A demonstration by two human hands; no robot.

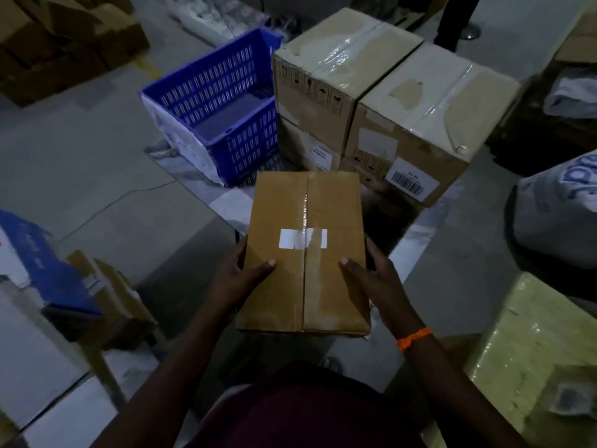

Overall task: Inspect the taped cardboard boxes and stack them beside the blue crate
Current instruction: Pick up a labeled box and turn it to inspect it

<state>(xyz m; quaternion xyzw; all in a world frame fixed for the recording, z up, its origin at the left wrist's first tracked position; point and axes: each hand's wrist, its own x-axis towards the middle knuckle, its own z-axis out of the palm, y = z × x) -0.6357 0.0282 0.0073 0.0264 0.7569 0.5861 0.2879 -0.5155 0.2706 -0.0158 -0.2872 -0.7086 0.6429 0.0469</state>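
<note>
Head view: a small taped box sits at centre, held in both hands. The left hand grips its 9 o'clock edge and the right hand its 3 o'clock edge, thumbs on top (tape seam and white label face up). This looks like the inspection step. The next move should carry it toward 1 o'clock, onto the stacked boxes beside the blue crate at 11 o'clock.

The taped cardboard box hides most fingers of the left hand and right hand. At 3 o'clock the edge cuts the white sack; the barcode label is unreadable.
</note>
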